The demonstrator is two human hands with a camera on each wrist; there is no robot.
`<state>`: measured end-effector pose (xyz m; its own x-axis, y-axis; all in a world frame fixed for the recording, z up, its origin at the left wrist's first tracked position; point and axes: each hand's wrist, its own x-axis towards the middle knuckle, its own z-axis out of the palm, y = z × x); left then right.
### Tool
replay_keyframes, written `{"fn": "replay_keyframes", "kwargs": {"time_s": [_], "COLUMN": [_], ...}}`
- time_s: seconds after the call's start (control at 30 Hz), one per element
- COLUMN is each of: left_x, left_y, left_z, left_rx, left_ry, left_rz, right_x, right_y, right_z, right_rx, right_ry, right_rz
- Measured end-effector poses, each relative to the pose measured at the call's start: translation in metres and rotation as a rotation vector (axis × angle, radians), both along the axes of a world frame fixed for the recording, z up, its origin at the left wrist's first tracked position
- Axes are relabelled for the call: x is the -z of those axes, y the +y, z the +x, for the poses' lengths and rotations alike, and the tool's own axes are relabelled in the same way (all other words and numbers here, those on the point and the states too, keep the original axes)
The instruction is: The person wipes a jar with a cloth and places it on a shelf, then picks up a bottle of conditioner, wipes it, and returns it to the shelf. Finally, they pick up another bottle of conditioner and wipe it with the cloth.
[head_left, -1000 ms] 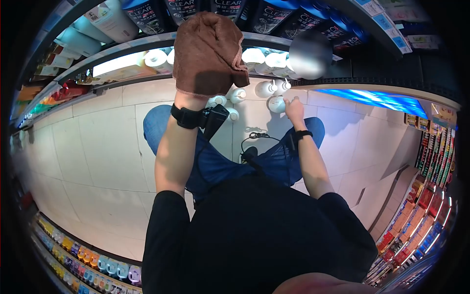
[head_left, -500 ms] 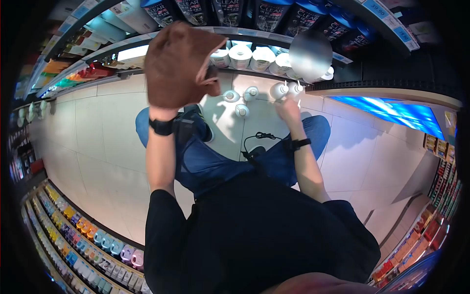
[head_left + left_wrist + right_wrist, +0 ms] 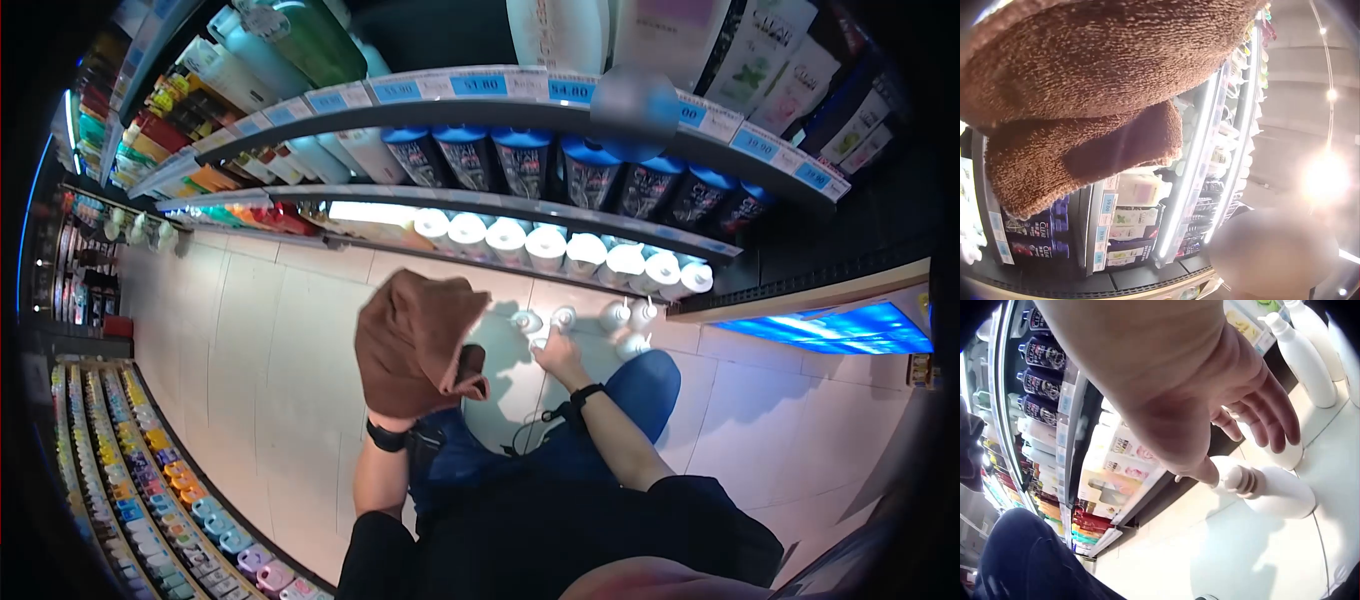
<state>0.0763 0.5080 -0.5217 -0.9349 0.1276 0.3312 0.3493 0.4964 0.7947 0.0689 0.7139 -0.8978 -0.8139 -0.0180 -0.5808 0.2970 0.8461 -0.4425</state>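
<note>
A brown terry cloth point(image 3: 415, 345) covers my left hand like a mitt, held up in front of the shelves, so the fingers are hidden inside it. In the left wrist view its folds point(image 3: 1091, 69) fill the upper left. My right hand point(image 3: 562, 358) reaches down to the left group of white pump bottles point(image 3: 525, 321) on the floor. The right wrist view has its fingers spread and slightly bent, with the thumb near the neck of one white bottle point(image 3: 1282, 495) and the fingertips over another bottle point(image 3: 1285, 455). Three more white pump bottles point(image 3: 632, 346) stand together to the right.
Ahead runs a tall shelf unit with dark blue-capped shampoo bottles point(image 3: 522, 160) and a lit lower row of white bottles point(image 3: 546, 246). A blue lit panel point(image 3: 830, 328) sits at the right. Another product shelf point(image 3: 180, 480) curves along the left. My knee point(image 3: 650, 400) is beside the right arm.
My right hand has let go of a bottle in the right group and moved left to the other group. The head view has tilted up toward the shelves; the cloth-covered hand now appears lower.
</note>
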Motion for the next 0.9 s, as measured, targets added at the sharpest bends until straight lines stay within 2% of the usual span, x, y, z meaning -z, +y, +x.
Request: {"fn": "replay_keyframes", "kwargs": {"time_s": [0.03,0.13,0.17,0.2,0.27,0.33,0.37,0.4,0.47,0.53,0.57,0.67,0.73,0.83,0.9], "left_x": [-0.008,-0.010,-0.007,0.012,0.018,0.021,0.012,0.009,0.035,0.032,0.029,0.017,0.016,0.054,0.075], "left_y": [0.003,0.011,0.004,-0.008,-0.011,-0.016,-0.026,-0.026,-0.031,-0.034,-0.034,-0.031,-0.027,-0.012,0.000], "left_z": [-0.007,-0.005,-0.005,-0.006,-0.001,-0.009,-0.020,-0.020,-0.035,-0.049,-0.058,-0.087,-0.100,-0.119,-0.122], "left_rx": [0.033,0.044,0.051,0.180,0.222,0.422,0.476,0.457,0.547,0.611,0.654,0.805,0.864,0.923,0.946], "left_ry": [-0.157,-0.265,-0.254,-0.248,-0.347,-0.345,-0.028,-0.135,0.039,0.084,0.119,0.207,0.163,0.352,0.486], "left_rz": [0.147,0.365,0.239,0.398,0.683,0.845,0.045,0.029,-0.163,-0.102,-0.044,0.121,0.082,-0.106,-0.215], "right_x": [-0.001,0.002,0.006,0.006,0.005,0.016,0.020,0.021,0.008,-0.012,-0.047,-0.146,-0.218,-0.353,-0.411], "right_y": [-0.001,-0.003,-0.007,-0.009,-0.009,-0.009,-0.007,-0.006,0.001,0.004,0.004,0.011,0.019,0.015,0.007], "right_z": [-0.001,-0.001,-0.001,0.000,0.006,0.004,0.008,0.012,0.021,0.028,0.027,0.034,0.050,0.080,0.109], "right_rx": [-0.004,-0.029,-0.057,-0.044,-0.053,-0.056,-0.127,-0.197,-0.152,-0.042,0.004,0.188,0.345,0.536,0.580], "right_ry": [0.006,0.025,0.017,0.031,0.075,0.084,0.152,0.219,0.204,0.103,0.038,0.106,0.217,0.333,0.530], "right_rz": [-0.013,-0.004,0.004,0.007,-0.010,0.043,0.042,0.039,0.060,0.094,0.144,0.155,0.127,0.044,-0.070]}}
